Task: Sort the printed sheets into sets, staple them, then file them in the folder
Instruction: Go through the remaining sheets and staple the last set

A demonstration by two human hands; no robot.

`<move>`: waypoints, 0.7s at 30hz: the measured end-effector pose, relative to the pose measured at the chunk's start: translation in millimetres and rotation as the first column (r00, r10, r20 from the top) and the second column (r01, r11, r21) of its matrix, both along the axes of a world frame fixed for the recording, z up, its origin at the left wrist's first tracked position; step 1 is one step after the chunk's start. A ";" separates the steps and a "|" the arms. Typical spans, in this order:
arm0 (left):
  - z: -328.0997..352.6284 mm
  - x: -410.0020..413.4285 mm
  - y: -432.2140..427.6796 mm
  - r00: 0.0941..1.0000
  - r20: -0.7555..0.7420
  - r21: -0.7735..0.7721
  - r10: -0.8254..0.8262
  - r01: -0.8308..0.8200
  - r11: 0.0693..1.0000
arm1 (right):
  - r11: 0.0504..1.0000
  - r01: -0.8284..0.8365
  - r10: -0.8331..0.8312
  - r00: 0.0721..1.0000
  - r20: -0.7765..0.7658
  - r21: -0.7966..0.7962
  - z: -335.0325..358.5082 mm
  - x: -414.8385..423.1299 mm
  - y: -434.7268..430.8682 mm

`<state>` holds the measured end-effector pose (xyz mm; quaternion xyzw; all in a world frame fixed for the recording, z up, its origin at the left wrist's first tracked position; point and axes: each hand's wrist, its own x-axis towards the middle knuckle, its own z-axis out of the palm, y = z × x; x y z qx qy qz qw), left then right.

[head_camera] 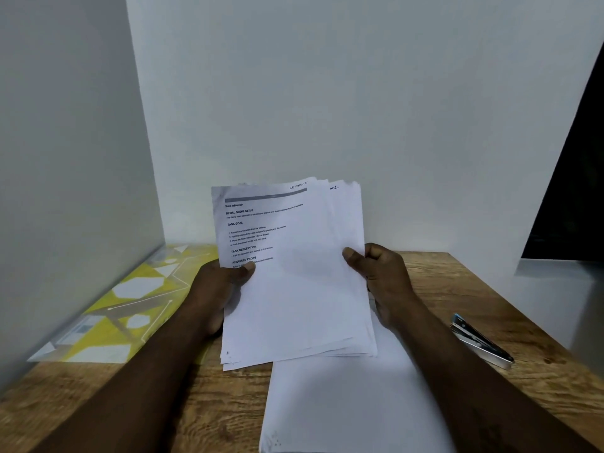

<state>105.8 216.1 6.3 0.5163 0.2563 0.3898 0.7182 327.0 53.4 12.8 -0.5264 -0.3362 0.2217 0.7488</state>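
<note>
I hold a fanned stack of printed sheets [294, 273] upright above the wooden table [457, 289]. My left hand [219, 289] grips the stack's left edge, thumb on the front page. My right hand [382, 276] grips its right edge, thumb in front. The top page carries printed headings and a handwritten note at its top right corner. More white sheets [343, 403] lie flat on the table below the held stack. A yellow and white patterned folder [130, 305] lies on the table at the left. A stapler [480, 341] with a blue tip rests at the right.
White walls stand close at the left and behind the table. A dark opening [572, 191] is at the far right, with a grey surface [555, 289] below it beyond the table's right edge.
</note>
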 end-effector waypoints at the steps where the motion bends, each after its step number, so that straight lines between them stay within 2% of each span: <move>1: 0.2 0.3 0.0 1.000 -0.001 0.004 0.003 -0.003 1.000 | 1.000 0.022 -0.022 1.000 0.006 0.002 0.7 0.4 -0.6; 4: -0.9 1.1 1.3 1.000 0.009 0.018 0.007 -0.007 1.000 | 0.998 0.055 -0.054 0.998 0.022 -0.021 1.6 1.0 -1.4; 14: -8.9 3.5 12.0 0.997 -0.001 0.039 0.077 -0.077 0.996 | 0.997 0.071 -0.073 0.996 0.042 0.043 2.3 0.2 -0.2; 21: -12.3 3.9 16.1 0.997 0.005 0.046 0.071 -0.071 0.996 | 0.997 0.040 -0.038 0.999 -0.034 0.067 2.1 4.6 -1.4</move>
